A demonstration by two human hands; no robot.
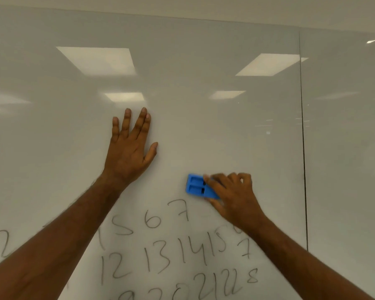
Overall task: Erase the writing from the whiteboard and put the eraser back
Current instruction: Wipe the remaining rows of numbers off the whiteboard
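A glossy white whiteboard (204, 131) fills the frame, its upper part wiped clean. Rows of grey handwritten numbers (171, 254) remain at lower centre. A blue eraser (196, 186), lying sideways, sits flat against the board just above them.

Glossy whiteboard (204, 131) with handwritten numbers (160, 254), eraser (195, 187) against it.

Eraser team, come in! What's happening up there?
Left hand flat on whiteboard. Right hand grips blue eraser above the numbers. Rows unerased. Nothing blocking.
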